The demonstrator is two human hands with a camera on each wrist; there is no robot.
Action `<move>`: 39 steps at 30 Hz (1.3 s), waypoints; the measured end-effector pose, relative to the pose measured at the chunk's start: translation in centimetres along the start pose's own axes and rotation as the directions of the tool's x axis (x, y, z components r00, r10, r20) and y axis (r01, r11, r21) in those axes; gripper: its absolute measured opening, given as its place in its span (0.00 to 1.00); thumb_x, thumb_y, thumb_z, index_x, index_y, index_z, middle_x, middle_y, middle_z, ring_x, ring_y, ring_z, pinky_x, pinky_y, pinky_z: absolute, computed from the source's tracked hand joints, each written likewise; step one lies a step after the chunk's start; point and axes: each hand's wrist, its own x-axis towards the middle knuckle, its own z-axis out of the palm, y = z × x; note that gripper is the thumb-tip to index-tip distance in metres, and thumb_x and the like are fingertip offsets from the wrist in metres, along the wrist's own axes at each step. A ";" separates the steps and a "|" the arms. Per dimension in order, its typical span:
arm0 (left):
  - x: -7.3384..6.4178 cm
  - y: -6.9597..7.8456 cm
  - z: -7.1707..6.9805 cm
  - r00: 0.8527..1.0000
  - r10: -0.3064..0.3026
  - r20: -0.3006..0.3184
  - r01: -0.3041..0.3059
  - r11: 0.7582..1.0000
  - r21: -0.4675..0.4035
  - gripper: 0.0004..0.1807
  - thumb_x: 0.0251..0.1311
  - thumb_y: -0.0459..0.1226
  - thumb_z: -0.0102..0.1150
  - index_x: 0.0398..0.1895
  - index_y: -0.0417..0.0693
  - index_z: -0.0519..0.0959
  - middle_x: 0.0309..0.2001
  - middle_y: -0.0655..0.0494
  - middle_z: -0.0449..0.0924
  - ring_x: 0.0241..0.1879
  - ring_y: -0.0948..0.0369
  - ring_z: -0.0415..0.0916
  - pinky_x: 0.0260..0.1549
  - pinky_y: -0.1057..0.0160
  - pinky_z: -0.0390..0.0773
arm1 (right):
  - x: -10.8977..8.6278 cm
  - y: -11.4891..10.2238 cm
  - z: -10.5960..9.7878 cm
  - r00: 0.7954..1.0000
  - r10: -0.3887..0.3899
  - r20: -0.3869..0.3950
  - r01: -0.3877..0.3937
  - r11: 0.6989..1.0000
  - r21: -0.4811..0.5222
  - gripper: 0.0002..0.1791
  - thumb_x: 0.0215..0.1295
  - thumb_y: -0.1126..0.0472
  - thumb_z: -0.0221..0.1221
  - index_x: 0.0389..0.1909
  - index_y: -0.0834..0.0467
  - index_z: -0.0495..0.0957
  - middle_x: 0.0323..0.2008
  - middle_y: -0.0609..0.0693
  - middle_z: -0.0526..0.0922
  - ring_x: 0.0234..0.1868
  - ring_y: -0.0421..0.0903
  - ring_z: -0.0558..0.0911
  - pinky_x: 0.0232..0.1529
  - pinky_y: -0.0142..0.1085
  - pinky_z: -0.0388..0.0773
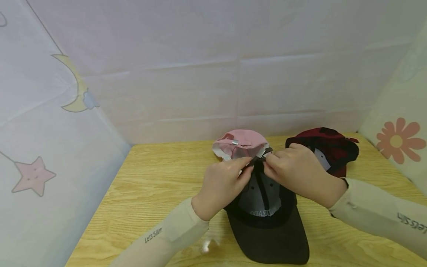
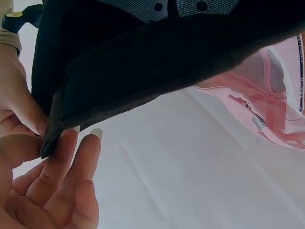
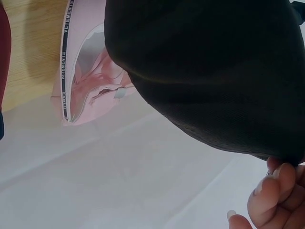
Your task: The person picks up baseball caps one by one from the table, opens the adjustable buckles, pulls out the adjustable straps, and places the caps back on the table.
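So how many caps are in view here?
3: a black cap held by the left hand and right hand, a pink cap behind it on the table, and a red-and-black cap farther right. More may be hidden.

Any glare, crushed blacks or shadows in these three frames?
Head: small glare patch on the table, between the left sleeve and the black cap; left wrist: the cap's dark fabric loses most detail, while the pink cap keeps its colour; right wrist: similar dark loss, plus a soft shadow on the wood beside the pink cap.
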 end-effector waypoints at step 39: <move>-0.4 -0.4 0.1 1.000 0.005 -0.002 -0.005 0.999 -0.036 0.05 0.58 0.30 0.65 0.37 0.45 0.85 0.26 0.55 0.84 0.22 0.63 0.80 0.19 0.69 0.75 | -0.5 0.1 -0.2 1.000 -0.006 0.029 0.006 1.000 0.028 0.26 0.76 0.55 0.30 0.14 0.54 0.60 0.10 0.43 0.54 0.11 0.37 0.53 0.18 0.31 0.48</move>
